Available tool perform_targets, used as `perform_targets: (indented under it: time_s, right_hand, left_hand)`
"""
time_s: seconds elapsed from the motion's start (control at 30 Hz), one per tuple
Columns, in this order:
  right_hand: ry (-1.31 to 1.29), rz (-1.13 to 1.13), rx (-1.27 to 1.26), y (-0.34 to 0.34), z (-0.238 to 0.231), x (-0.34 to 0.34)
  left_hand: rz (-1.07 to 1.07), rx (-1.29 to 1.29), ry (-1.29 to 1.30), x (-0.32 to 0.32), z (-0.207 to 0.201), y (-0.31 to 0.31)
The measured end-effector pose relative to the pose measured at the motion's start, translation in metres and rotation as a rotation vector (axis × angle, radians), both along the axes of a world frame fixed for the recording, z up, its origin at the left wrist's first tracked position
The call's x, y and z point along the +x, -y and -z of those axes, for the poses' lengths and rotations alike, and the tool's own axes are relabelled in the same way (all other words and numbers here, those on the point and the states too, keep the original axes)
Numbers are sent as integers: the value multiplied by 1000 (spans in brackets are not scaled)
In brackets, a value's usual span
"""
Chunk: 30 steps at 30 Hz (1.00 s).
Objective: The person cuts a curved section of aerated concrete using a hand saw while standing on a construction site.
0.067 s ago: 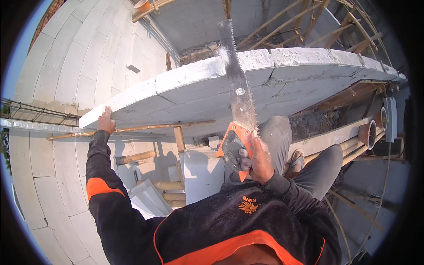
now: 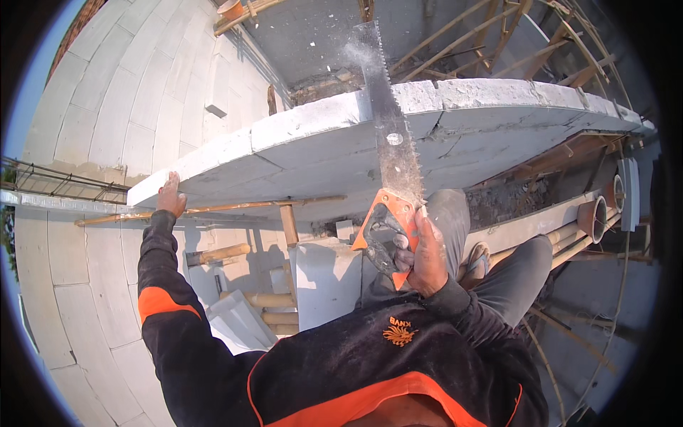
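My right hand is closed around the orange and black handle of a hand saw. The dusty, toothed blade points away from me and crosses the top of a wall of white blocks. White dust and small specks fly near the blade's far end. How deep the blade sits in the block cannot be made out. Out to the left, my left hand rests against the left end of that wall, fingers stretched up over its edge with no tool in them.
A bamboo pole runs along the near side of the wall. Large pale block walls rise at the left. Below are loose blocks and bamboo. Orange pipes lie at the right; wooden poles cross at the far right.
The saw and my right hand have shifted slightly to the right. More dust and specks hang in the air around the blade's far end. My left hand has stayed in place.
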State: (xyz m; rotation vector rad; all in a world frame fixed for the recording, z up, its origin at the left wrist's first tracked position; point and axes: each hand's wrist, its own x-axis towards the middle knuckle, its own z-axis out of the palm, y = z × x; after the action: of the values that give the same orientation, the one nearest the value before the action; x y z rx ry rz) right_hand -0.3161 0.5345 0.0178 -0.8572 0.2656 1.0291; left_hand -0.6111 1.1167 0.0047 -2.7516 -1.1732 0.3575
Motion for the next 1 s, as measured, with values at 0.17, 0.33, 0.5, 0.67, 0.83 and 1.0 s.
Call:
perform_targets:
  time_s: [0.17,0.33,0.5,0.67,0.83,1.0]
  right_hand:
    - [34,217,88,2,12,-4]
    - [100,-222,-35,-9,8,-11]
    - [221,18,-83,9,-17,12]
    - [371,219,-282,48,-43,51]
    - [406,371,-365,68,-46,65]
    - [398,385,-305,83,-52,69]
  left_hand:
    - [-5,13,-11,1,-2,5]
    - [-22,-13,-15,15,-8,12]
    - [-72,4,-45,14,-15,25]
    - [124,220,337,81,-9,96]
    - [457,138,676,181,8,196]
    - [501,135,635,190,19,180]
